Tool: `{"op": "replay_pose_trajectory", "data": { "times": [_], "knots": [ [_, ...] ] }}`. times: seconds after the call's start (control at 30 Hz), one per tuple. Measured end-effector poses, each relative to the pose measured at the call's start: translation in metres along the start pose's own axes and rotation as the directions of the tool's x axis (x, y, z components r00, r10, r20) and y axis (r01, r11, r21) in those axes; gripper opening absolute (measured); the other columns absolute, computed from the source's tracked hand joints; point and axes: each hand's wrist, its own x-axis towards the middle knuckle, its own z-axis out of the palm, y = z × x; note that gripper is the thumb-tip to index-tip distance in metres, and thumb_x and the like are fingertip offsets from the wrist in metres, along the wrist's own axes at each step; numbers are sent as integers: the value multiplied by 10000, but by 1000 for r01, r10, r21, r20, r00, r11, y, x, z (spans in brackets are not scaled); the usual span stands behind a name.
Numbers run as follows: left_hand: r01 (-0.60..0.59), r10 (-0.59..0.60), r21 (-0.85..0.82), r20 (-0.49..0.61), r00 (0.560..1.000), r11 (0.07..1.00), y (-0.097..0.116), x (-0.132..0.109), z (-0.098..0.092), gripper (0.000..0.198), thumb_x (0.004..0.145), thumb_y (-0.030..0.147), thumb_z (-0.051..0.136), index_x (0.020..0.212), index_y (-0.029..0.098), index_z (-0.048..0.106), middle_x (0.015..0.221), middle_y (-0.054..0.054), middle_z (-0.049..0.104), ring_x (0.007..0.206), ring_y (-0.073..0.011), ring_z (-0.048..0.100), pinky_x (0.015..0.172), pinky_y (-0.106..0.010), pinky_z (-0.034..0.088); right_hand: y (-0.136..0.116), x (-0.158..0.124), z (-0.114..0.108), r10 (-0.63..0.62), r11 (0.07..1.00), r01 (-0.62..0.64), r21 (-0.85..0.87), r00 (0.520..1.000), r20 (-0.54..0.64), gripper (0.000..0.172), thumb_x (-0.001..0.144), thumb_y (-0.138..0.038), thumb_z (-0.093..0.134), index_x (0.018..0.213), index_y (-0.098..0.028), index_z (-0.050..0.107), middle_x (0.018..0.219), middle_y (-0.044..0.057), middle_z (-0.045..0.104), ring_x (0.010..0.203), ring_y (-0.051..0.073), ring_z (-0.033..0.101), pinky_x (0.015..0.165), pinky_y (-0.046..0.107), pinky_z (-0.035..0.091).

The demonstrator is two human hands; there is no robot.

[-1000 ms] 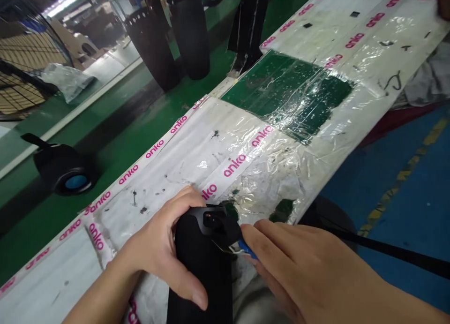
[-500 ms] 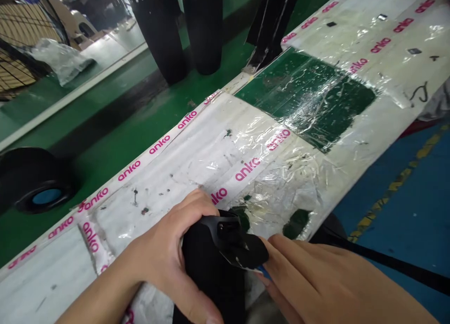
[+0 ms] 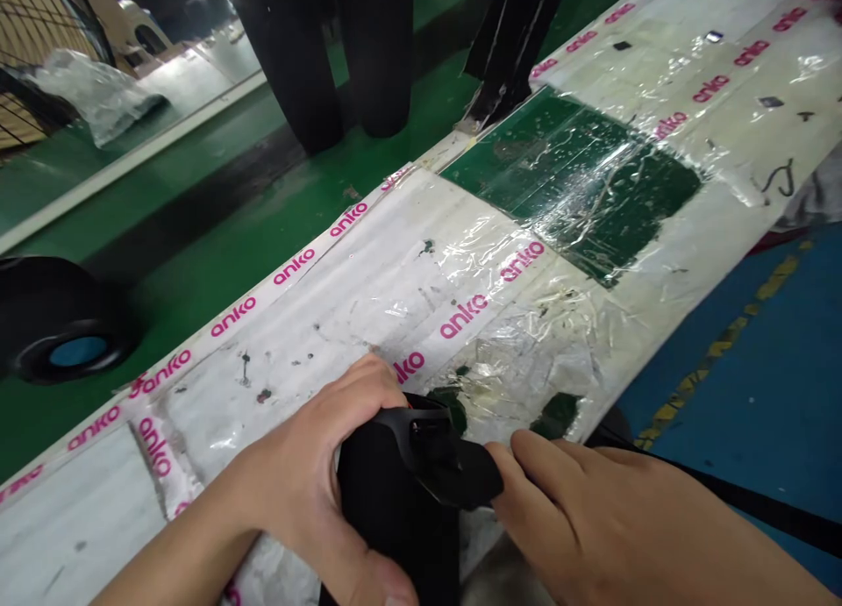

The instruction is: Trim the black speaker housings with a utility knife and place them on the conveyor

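A black cylindrical item stands at the bottom centre, its top edge rimmed with a smooth black band. My left hand is wrapped round its left side, thumb toward me and fingers over the far side. From its top right juts a black flap with a small slot beside it. My right hand has its fingers closed at the outer end of this flap; the fingertips are partly hidden. Under both hands lies a worktop covered in white, wrinkled film and tape with pink lettering.
Beyond the worktop's edge, a green surface carries dark cylinders and a round black item with a blue centre. Clear plastic lies at upper left. A black strap runs at right over blue floor.
My right hand has shifted slightly and its fingers have curled closer round the flap's end. The blue bit under the flap no longer shows. My left hand keeps its hold.
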Motion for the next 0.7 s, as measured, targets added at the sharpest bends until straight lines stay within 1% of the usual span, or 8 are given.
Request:
{"op": "replay_pose_trajectory", "data": {
  "times": [0.1, 0.2, 0.27, 0.37, 0.43, 0.53, 0.63, 0.7],
  "knots": [
    [34, -34, 2, 14, 999, 999, 1, 0, 0, 633, 537, 655, 936, 902, 244, 621, 844, 8, 517, 748, -185, 475, 633, -306, 387, 3, -1, 11, 29, 995, -25, 96, 999, -40, 463, 676, -47, 497, 1103, -225, 490, 717, -19, 597, 452, 177, 494, 449, 349, 251],
    [46, -47, 27, 15, 999, 999, 2, 0, 1, 602, 553, 624, 922, 904, 241, 618, 846, 4, 523, 750, -189, 476, 627, -309, 387, 3, -3, 19, 14, 984, -8, 176, 999, -36, 408, 739, -29, 445, 1095, -226, 472, 697, -26, 564, 454, 184, 492, 453, 357, 229],
    [45, -47, 58, 19, 999, 997, 4, 1, 2, 582, 544, 596, 907, 896, 236, 616, 838, 6, 517, 740, -188, 473, 616, -313, 379, 2, -3, 22, 11, 981, -6, 196, 1000, -22, 413, 764, -10, 423, 1120, -217, 465, 708, -18, 563, 475, 195, 514, 468, 367, 230],
    [12, -12, 116, 1, 1000, 993, 8, 0, 3, 574, 515, 520, 899, 910, 235, 595, 851, 13, 503, 760, -195, 476, 641, -328, 383, 2, -1, 24, 6, 983, -7, 185, 1000, 4, 445, 752, -10, 452, 1154, -200, 462, 749, 7, 580, 499, 216, 534, 485, 382, 211],
    [1, 2, 131, -21, 1000, 991, 9, -1, 3, 567, 536, 476, 900, 948, 237, 591, 881, 11, 499, 782, -196, 473, 667, -331, 389, 4, 2, 23, -13, 981, 6, 192, 999, 33, 456, 749, -38, 494, 1177, -191, 460, 765, 13, 584, 504, 227, 530, 488, 381, 172],
    [31, -30, 78, -6, 1000, 996, 8, -3, 1, 539, 600, 500, 916, 972, 239, 626, 894, 12, 484, 785, -187, 477, 665, -311, 388, 9, 7, 18, -40, 970, 27, 243, 998, 51, 370, 811, -86, 533, 1151, -213, 461, 754, -18, 577, 487, 206, 521, 477, 367, 148],
    [12, -12, 4, 0, 1000, 1000, 3, -5, -1, 573, 586, 562, 930, 950, 242, 625, 891, 20, 472, 755, -172, 464, 649, -300, 377, 12, 7, 11, -40, 961, 31, 275, 999, 27, 204, 954, -103, 468, 1119, -221, 444, 766, -25, 600, 517, 195, 567, 456, 358, 235],
    [-27, 27, -30, -19, 999, 999, -2, -6, -3, 592, 574, 571, 930, 931, 244, 589, 896, 22, 465, 733, -164, 439, 635, -300, 362, 10, 5, 8, -8, 961, 15, 278, 1000, -27, 185, 1018, -98, 373, 1165, -190, 437, 795, 1, 628, 567, 206, 605, 467, 358, 321]
  ]
}}
